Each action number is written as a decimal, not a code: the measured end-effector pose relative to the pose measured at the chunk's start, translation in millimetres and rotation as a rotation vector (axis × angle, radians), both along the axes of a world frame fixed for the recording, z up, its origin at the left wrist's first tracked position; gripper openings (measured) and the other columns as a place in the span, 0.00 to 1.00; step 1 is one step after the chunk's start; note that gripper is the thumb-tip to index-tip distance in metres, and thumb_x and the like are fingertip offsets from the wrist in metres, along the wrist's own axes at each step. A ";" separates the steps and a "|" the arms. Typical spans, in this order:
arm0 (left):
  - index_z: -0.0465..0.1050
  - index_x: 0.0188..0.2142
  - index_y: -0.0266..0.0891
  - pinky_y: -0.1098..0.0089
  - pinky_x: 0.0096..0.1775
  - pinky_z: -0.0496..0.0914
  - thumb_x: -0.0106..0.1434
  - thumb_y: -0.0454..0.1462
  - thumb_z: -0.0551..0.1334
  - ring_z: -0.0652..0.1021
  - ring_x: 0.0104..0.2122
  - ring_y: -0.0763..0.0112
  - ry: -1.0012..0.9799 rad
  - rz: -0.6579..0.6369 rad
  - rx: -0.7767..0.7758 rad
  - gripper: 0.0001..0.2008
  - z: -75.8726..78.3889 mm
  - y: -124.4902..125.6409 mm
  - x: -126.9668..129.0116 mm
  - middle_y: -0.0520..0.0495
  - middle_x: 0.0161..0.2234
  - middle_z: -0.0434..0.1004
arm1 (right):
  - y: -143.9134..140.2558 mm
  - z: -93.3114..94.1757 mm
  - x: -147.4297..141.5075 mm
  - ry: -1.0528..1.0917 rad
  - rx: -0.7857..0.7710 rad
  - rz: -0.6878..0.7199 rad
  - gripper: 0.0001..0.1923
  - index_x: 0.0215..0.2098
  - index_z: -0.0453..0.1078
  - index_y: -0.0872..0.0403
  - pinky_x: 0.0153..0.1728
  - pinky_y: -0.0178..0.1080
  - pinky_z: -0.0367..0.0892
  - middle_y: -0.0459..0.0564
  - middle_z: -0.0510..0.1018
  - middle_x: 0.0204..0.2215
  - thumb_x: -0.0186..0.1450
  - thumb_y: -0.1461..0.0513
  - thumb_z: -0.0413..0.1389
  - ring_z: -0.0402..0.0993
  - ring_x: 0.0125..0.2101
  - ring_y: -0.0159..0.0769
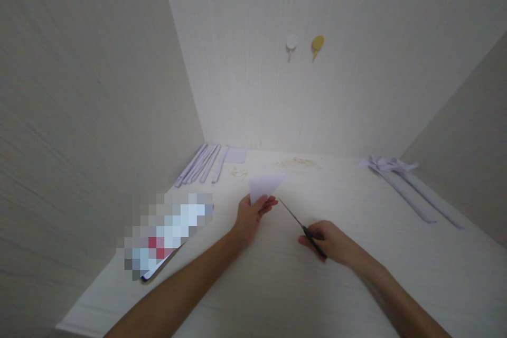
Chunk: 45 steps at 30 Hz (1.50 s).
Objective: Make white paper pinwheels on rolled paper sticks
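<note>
My left hand (251,216) pinches a small folded piece of white paper (264,185) by its lower corner, holding it up over the middle of the pale table (356,280). My right hand (332,243) grips the black handles of a pair of scissors (301,227). The blades look closed and point up-left toward the paper, their tip a short way to the right of my left fingertips and apart from the paper.
Several folded white paper strips (200,163) lie at the back left by the wall, with a small paper sheet (236,155) beside them. More strips, tied together (404,182), lie at the back right. A phone (166,235) rests at the left edge. Two hooks (304,46) hang on the back wall.
</note>
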State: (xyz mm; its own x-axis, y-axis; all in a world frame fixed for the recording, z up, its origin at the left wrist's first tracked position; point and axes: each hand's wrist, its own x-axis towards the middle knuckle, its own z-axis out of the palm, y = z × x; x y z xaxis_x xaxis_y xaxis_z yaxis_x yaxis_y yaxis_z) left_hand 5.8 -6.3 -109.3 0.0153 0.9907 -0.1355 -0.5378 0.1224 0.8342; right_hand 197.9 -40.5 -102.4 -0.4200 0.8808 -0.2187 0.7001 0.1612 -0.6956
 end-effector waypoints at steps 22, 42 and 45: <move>0.68 0.29 0.30 0.73 0.29 0.67 0.47 0.34 0.62 0.75 0.25 0.73 0.026 -0.051 0.011 0.09 -2.1 0.6 0.4 0.45 0.25 0.74 | 25.4 -4.9 66.5 -0.443 0.551 -0.490 0.13 0.34 0.67 0.59 0.31 0.36 0.60 0.54 0.69 0.33 0.58 0.59 0.45 0.68 0.31 0.38; 0.68 0.28 0.30 0.74 0.29 0.66 0.48 0.34 0.62 0.74 0.25 0.74 0.035 -0.066 0.017 0.08 -1.7 -0.5 0.1 0.46 0.25 0.74 | 27.7 -8.9 66.3 -0.459 0.491 -0.383 0.06 0.30 0.64 0.56 0.29 0.35 0.59 0.52 0.68 0.31 0.57 0.64 0.47 0.67 0.30 0.36; 0.68 0.28 0.30 0.74 0.29 0.66 0.48 0.34 0.62 0.75 0.25 0.73 0.047 -0.066 0.020 0.08 -2.1 -0.1 0.1 0.46 0.24 0.74 | 25.1 -6.9 64.6 -0.484 0.489 -0.359 0.06 0.30 0.63 0.56 0.28 0.35 0.58 0.51 0.67 0.30 0.58 0.64 0.46 0.67 0.28 0.35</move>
